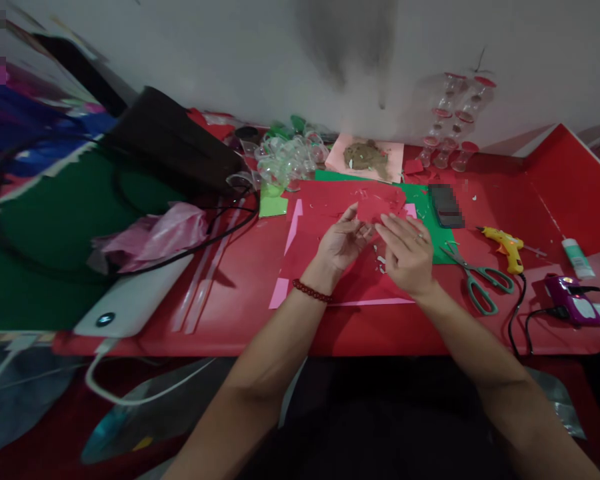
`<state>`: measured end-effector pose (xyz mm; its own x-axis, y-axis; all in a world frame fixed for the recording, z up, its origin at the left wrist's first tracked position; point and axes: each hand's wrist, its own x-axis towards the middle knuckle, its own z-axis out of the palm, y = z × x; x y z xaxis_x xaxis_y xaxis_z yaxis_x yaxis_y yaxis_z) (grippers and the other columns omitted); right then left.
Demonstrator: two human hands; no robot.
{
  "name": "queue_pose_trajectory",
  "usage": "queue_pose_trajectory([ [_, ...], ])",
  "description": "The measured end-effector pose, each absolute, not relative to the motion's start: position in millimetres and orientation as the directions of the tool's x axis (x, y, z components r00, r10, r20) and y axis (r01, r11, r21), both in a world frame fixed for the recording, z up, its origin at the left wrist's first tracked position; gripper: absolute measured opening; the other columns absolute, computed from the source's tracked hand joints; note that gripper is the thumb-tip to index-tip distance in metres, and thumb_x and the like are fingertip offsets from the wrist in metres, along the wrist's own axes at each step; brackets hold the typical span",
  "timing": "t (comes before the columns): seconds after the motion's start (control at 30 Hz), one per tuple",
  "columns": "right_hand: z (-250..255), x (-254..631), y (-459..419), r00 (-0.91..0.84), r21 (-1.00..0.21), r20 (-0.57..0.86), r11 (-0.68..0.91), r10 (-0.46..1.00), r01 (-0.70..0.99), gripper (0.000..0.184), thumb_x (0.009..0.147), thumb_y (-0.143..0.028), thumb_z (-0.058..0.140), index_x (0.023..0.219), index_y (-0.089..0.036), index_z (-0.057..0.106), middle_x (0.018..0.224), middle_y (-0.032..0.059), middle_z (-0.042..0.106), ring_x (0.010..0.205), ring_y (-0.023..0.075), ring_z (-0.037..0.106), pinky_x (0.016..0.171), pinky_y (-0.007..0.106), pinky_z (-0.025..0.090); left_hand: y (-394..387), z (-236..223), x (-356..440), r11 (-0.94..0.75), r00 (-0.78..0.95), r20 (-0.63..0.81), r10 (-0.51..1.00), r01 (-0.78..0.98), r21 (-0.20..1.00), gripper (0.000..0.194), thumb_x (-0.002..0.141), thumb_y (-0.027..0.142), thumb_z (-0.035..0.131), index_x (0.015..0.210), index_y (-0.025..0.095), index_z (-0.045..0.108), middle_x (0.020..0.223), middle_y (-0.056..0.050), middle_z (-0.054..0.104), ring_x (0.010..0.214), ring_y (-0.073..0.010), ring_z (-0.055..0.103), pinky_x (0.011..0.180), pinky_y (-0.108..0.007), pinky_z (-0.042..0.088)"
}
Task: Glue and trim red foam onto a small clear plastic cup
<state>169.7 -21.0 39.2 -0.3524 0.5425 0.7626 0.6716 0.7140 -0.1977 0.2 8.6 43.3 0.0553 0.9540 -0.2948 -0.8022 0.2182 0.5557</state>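
Note:
A small red piece of paper (371, 211) is held up between my two hands, over the stacked red sheets (305, 243). My left hand (343, 241), palm turned partly up, has its thumb and fingers at the piece's left and lower edge. From the other side, the fingers of my right hand (407, 253) close on its right edge. Red on red makes the outline of the piece hard to follow. White scraps (380, 260) lie on the sheets below, beside my right hand. Grey-green scissors (480, 273) rest to the right of that hand, blades pointing toward it.
On the right are a yellow glue gun (505, 245), a phone (446, 205), a purple power socket (573, 301) and a glue tube (578, 259). Behind stand small plastic-cup hourglasses (445, 157), sand on pink paper (366, 157) and clear cups (293, 160). Glue sticks (207, 273) lie left.

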Motion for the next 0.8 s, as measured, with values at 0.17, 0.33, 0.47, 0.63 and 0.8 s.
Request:
queue_pose_trajectory([
  [0.17, 48, 178, -17, -0.114, -0.348, 0.844, 0.696, 0.525, 0.628, 0.034, 0.099, -0.013, 0.049, 0.104, -0.028, 0.08, 0.108, 0.0037, 0.083, 0.107, 0.0231, 0.074, 0.103, 0.046, 0.054, 8, 45, 0, 0.211, 0.051, -0.293, 0.955, -0.812, 0.545, 0.022, 0.074, -0.001, 0.065, 0.076, 0.021, 0.062, 0.051, 0.006, 0.052, 0.062, -0.0127, 0.065, 0.09, -0.031, 0.061],
  [0.33, 46, 182, -6, 0.013, -0.597, 0.714, 0.599, 0.7, 0.533, 0.027, 0.105, -0.031, 0.05, 0.111, -0.026, 0.076, 0.107, 0.0063, 0.081, 0.102, 0.0227, 0.074, 0.093, 0.042, 0.059, 5, 47, 3, 0.22, 0.06, -0.294, 0.954, -0.806, 0.55, 0.022, 0.073, 0.002, 0.065, 0.083, 0.021, 0.064, 0.055, 0.006, 0.055, 0.06, -0.0123, 0.065, 0.089, -0.034, 0.062],
  [0.47, 49, 182, -7, -0.148, -0.458, 0.749, 0.666, 0.646, 0.589, 0.038, 0.109, -0.04, 0.044, 0.134, -0.03, 0.07, 0.138, 0.0069, 0.074, 0.136, 0.0256, 0.063, 0.118, 0.05, 0.047, 3, 49, 6, 0.242, 0.08, -0.301, 0.95, -0.797, 0.553, 0.026, 0.071, 0.001, 0.063, 0.087, 0.02, 0.066, 0.054, 0.007, 0.053, 0.058, -0.0121, 0.063, 0.082, -0.031, 0.062],
  [0.63, 52, 170, -18, -0.514, -0.214, 0.581, 0.728, 0.631, 0.652, 0.062, 0.108, -0.057, 0.038, 0.163, -0.031, 0.043, 0.169, 0.0061, 0.047, 0.164, 0.0288, 0.029, 0.134, 0.059, 0.02, 0, 52, 4, 0.308, 0.116, -0.361, 0.925, -0.784, 0.539, 0.026, 0.072, 0.0, 0.065, 0.087, 0.02, 0.069, 0.063, 0.004, 0.063, 0.062, -0.0136, 0.065, 0.079, -0.031, 0.061],
  [0.8, 54, 181, -20, -0.306, -0.269, 0.741, 0.683, 0.597, 0.679, 0.062, 0.108, -0.053, 0.032, 0.167, -0.031, 0.033, 0.17, 0.0088, 0.042, 0.162, 0.0316, 0.03, 0.13, 0.063, 0.026, 0, 52, 3, 0.272, 0.094, -0.341, 0.935, -0.807, 0.524, 0.026, 0.074, -0.001, 0.063, 0.087, 0.02, 0.069, 0.053, 0.007, 0.055, 0.053, -0.0108, 0.06, 0.073, -0.027, 0.06],
])
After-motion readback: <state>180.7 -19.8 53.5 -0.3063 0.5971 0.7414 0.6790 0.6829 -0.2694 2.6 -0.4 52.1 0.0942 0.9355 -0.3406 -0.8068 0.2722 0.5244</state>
